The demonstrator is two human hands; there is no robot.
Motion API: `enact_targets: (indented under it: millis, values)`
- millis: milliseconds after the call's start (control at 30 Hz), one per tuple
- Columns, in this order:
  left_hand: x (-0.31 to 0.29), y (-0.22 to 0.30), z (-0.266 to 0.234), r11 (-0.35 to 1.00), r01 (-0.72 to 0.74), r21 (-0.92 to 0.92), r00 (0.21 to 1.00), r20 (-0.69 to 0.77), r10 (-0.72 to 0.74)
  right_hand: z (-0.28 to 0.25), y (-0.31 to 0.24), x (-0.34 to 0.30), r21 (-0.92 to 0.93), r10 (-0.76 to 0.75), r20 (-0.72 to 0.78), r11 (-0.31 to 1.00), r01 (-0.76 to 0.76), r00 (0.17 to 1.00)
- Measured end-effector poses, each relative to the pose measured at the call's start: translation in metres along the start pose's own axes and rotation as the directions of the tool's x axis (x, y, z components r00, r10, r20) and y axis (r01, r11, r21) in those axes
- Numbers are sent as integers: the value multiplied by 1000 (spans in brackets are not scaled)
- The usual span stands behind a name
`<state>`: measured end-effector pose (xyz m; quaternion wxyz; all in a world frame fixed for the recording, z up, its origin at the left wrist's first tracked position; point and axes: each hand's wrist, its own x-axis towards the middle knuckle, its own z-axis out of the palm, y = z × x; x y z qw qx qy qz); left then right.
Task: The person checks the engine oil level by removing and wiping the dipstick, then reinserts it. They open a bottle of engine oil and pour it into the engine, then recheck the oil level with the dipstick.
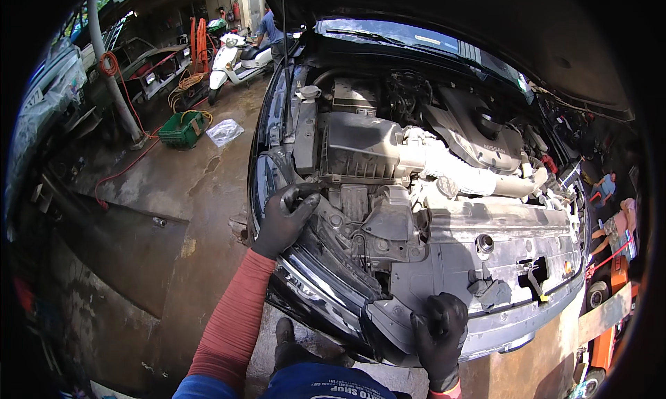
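My left hand point(284, 222), in a black glove, is over the left front corner of a dark car, beside the headlight. Its fingers are curled toward the thumb; whether anything small is between them I cannot make out. Close to the front edge of the engine bay is my right hand point(442, 336), gloved in black too, with its fingers bent inward and their tips hidden. A crumpled dark glove or cloth point(490, 291) lies on the front cover panel point(423, 274). Beyond the hands are the air filter box point(361, 139), a pale intake duct point(458, 167) and the engine cover point(479, 132).
The raised hood point(485, 38) hangs over the bay, with its prop rod point(285, 59) at the left. A green crate point(183, 128), a plastic bag point(224, 132) and a white scooter point(232, 63) are on the floor. Other people and an orange jack point(610, 323) are at right.
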<state>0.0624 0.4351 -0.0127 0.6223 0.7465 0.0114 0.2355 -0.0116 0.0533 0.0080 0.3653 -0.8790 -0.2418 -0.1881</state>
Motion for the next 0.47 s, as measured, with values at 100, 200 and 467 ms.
enact_targets:
  millis: [100,200,467]
  values:
    - [-1,3,-3,996,-83,21,997,-1,83,34,-3,2,-35,-9,-74,999,6,997]
    - [-3,7,-7,996,-88,-32,996,25,88,61,-11,13,-87,-3,-81,996,-4,997]
    - [-6,-9,-44,959,-221,-175,970,61,235,105,-35,35,-203,151,-243,958,-203,958]
